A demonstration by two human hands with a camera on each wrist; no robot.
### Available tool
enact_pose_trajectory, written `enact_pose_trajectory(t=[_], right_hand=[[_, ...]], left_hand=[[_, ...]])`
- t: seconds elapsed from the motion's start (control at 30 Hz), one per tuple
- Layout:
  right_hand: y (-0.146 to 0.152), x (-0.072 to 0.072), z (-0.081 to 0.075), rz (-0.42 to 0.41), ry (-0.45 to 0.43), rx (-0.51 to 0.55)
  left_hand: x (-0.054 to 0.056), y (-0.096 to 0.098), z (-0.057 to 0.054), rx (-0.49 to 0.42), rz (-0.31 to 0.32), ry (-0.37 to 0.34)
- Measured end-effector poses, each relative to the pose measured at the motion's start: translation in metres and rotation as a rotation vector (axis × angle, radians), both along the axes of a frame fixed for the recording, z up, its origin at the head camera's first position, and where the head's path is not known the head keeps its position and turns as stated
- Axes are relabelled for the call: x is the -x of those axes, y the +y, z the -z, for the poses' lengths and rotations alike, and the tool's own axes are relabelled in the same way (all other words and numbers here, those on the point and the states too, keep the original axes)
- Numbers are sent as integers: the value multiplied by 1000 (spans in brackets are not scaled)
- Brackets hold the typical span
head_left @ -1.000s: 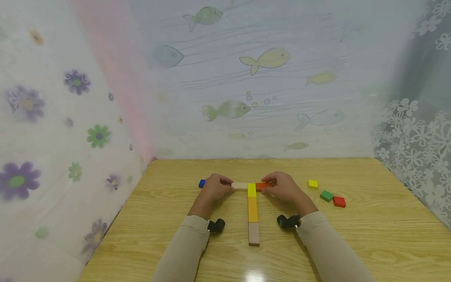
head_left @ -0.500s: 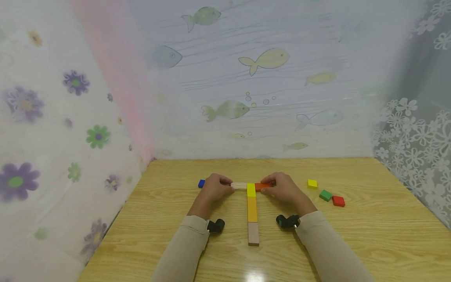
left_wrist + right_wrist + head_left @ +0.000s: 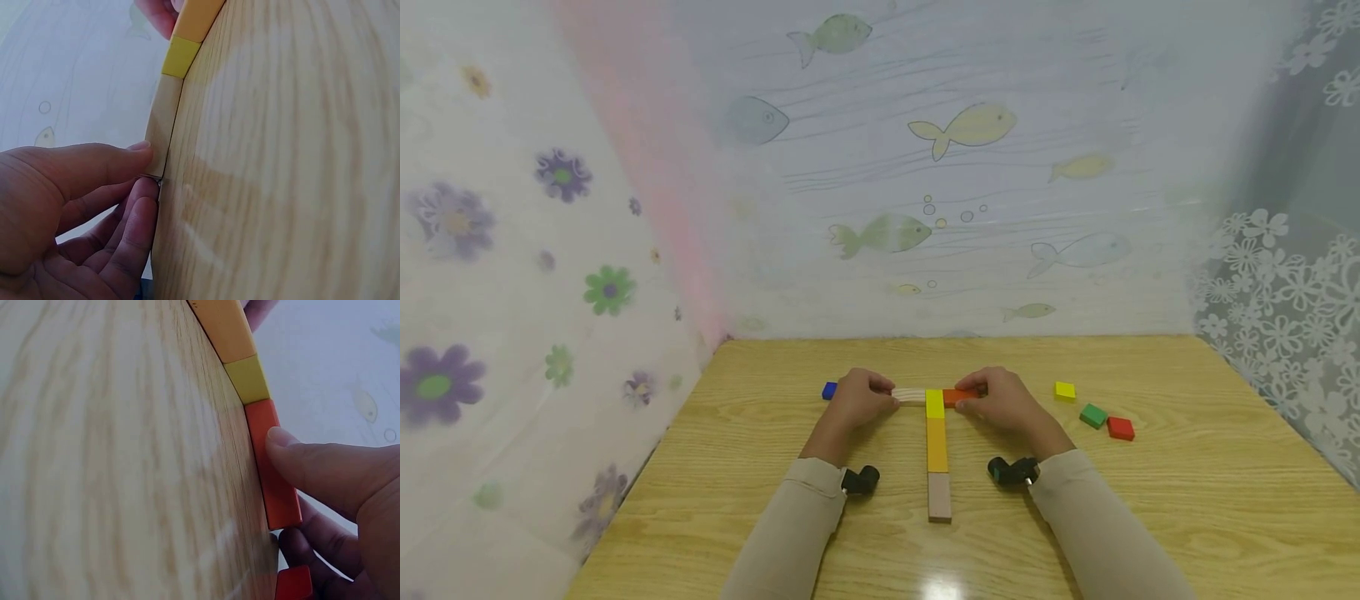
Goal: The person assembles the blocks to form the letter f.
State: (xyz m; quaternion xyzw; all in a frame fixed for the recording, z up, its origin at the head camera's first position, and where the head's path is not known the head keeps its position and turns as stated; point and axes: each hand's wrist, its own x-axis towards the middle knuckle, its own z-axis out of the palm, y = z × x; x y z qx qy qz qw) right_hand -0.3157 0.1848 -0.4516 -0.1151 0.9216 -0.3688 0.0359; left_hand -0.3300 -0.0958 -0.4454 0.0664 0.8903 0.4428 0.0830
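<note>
Wooden blocks form a T on the table. My left hand (image 3: 859, 400) pinches the outer end of a plain wooden block (image 3: 910, 396), the T's left arm; thumb and fingers meet at that end in the left wrist view. Opposite, my right hand (image 3: 1003, 402) holds an orange-red block (image 3: 273, 465) between thumb and fingers. Both blocks abut a small yellow block (image 3: 934, 404) in the middle. Below it, the stem continues with a yellow-orange block (image 3: 937, 445) and a brownish block (image 3: 939, 497), end to end. The fingertips behind the orange-red block are partly hidden.
A blue block (image 3: 829, 391) lies just left of my left hand, partly covered by it. To the right of my right hand lie a yellow block (image 3: 1064, 391), a green block (image 3: 1093, 416) and a red block (image 3: 1121, 428). A patterned sheet (image 3: 962, 275) hangs behind the table.
</note>
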Motion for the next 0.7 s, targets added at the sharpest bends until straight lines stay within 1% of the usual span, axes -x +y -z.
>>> enact_pose_trajectory(t=[0.27, 0.53, 0.7], right_hand=[[0, 0, 0, 2, -6, 9], [2, 0, -1, 2, -6, 18], [2, 0, 1, -15, 0, 23]], left_hand=[[-1, 2, -1, 11, -11, 1], [-1, 3, -2, 28, 1, 14], [-2, 2, -6, 43, 3, 4]])
